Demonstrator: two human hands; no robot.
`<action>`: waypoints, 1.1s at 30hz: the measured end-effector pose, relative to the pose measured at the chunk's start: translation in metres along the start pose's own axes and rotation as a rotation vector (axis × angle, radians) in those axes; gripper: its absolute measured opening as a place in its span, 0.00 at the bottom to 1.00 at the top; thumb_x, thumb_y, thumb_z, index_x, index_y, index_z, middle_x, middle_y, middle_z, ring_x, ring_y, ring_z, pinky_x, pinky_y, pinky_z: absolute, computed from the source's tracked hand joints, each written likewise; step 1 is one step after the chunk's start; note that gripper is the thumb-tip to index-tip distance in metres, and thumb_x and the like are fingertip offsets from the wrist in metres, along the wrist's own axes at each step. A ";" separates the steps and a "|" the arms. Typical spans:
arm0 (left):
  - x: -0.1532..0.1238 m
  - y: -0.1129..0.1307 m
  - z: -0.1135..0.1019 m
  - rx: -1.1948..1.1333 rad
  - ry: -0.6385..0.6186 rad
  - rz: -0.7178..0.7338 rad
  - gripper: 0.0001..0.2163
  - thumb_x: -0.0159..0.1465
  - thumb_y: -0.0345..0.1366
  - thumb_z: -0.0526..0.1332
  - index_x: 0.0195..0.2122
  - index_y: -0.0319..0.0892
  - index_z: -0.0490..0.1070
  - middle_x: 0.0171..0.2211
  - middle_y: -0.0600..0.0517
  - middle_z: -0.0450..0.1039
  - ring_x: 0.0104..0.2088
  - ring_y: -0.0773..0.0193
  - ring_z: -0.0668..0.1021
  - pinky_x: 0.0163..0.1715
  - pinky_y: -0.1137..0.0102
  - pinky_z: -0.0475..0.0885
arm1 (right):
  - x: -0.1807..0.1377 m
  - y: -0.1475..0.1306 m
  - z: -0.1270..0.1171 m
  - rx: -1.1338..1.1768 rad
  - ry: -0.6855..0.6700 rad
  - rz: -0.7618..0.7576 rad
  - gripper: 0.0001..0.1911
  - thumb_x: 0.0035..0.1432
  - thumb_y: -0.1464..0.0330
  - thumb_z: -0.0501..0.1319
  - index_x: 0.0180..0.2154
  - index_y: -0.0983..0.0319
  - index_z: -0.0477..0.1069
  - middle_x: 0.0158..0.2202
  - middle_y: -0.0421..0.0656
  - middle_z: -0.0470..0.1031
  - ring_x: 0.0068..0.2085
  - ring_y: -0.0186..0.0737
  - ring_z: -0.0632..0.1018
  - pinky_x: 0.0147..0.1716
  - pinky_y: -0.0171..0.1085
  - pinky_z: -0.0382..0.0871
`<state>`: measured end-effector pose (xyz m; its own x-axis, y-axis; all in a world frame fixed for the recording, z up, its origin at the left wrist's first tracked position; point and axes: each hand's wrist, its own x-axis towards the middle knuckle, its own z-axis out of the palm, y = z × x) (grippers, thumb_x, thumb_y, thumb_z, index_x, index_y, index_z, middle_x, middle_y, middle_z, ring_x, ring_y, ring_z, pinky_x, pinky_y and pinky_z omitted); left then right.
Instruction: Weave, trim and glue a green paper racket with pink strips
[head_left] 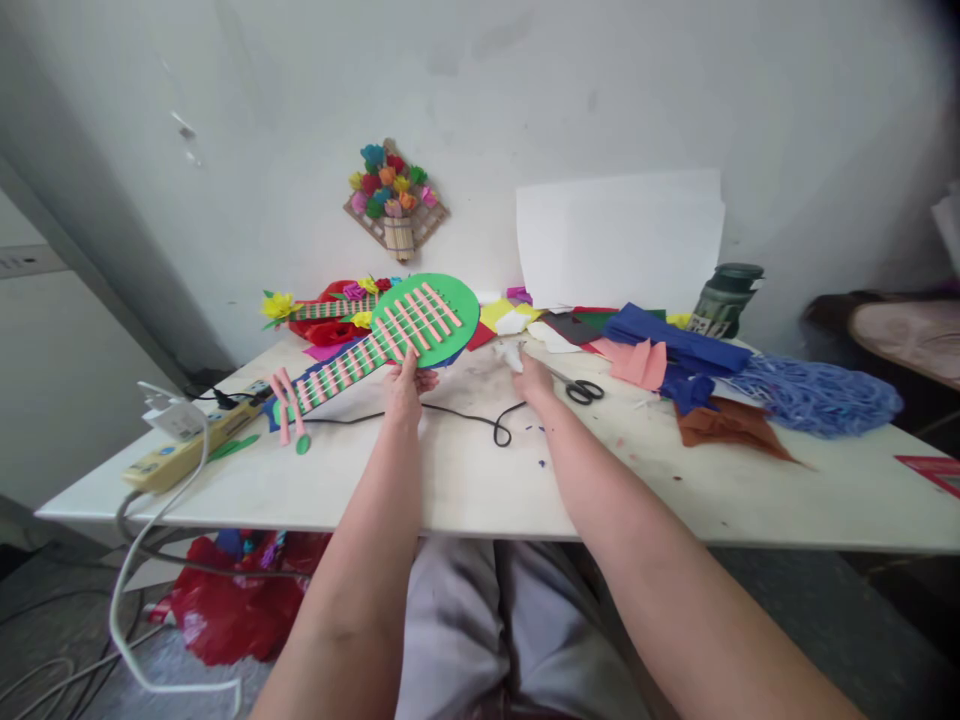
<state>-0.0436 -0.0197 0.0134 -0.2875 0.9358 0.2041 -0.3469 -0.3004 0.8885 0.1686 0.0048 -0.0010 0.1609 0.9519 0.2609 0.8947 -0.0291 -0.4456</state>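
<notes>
Wall [262,170]: pale grey, faint smudges visible.
Wall ornament [400,238]: small slatted basket of multicoloured flowers on a brown lattice backing, mounted on the wall.
White sheets [619,240]: upright against the wall, at the rear of the white table [480,500].
Lidded bottle [724,300]: dark green, rear right.
Blue strands [821,393]: loose tangled heap, right end of the table, beside brown paper [724,432].
Power strip [161,462]: yellowish, left end of the table.
Charger [174,414]: white, at the power strip; white cable [120,580] hangs past the table edge.
Red plastic bag [232,610]: below the table, left; contents partly hidden.
</notes>
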 end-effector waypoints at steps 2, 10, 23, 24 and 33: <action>0.000 -0.001 0.000 0.015 -0.024 -0.006 0.20 0.49 0.52 0.61 0.27 0.37 0.65 0.16 0.51 0.70 0.15 0.68 0.72 0.16 0.75 0.64 | 0.001 -0.001 0.003 -0.120 0.007 -0.040 0.19 0.56 0.68 0.52 0.50 0.61 0.64 0.44 0.49 0.71 0.45 0.45 0.71 0.41 0.38 0.63; -0.001 -0.005 0.004 0.115 -0.052 -0.088 0.19 0.49 0.52 0.60 0.26 0.38 0.64 0.15 0.52 0.68 0.14 0.66 0.71 0.15 0.74 0.65 | 0.004 0.009 -0.014 -0.290 0.078 -0.116 0.20 0.60 0.59 0.46 0.43 0.60 0.72 0.43 0.50 0.69 0.46 0.47 0.67 0.43 0.41 0.60; -0.003 -0.006 0.003 0.179 -0.060 -0.133 0.17 0.52 0.49 0.59 0.25 0.38 0.64 0.14 0.52 0.67 0.15 0.65 0.72 0.15 0.73 0.64 | 0.001 0.031 -0.038 -0.362 -0.106 0.136 0.17 0.51 0.73 0.54 0.44 0.65 0.70 0.46 0.53 0.70 0.50 0.51 0.67 0.40 0.41 0.64; -0.003 -0.006 0.003 0.179 -0.063 -0.136 0.16 0.53 0.49 0.58 0.25 0.38 0.64 0.14 0.53 0.67 0.15 0.65 0.72 0.15 0.73 0.64 | 0.001 0.029 -0.039 -0.361 -0.121 0.142 0.17 0.51 0.72 0.55 0.44 0.65 0.70 0.46 0.53 0.70 0.50 0.52 0.67 0.40 0.41 0.65; -0.001 -0.007 0.002 0.175 -0.041 -0.139 0.16 0.52 0.48 0.59 0.25 0.38 0.64 0.13 0.53 0.66 0.14 0.66 0.71 0.14 0.74 0.63 | -0.003 0.024 -0.040 -0.359 -0.100 0.131 0.16 0.50 0.76 0.55 0.43 0.68 0.71 0.45 0.57 0.70 0.48 0.51 0.70 0.41 0.41 0.65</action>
<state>-0.0389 -0.0184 0.0081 -0.2100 0.9737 0.0885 -0.2196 -0.1352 0.9662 0.2056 -0.0112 0.0215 0.2579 0.9575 0.1296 0.9610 -0.2403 -0.1371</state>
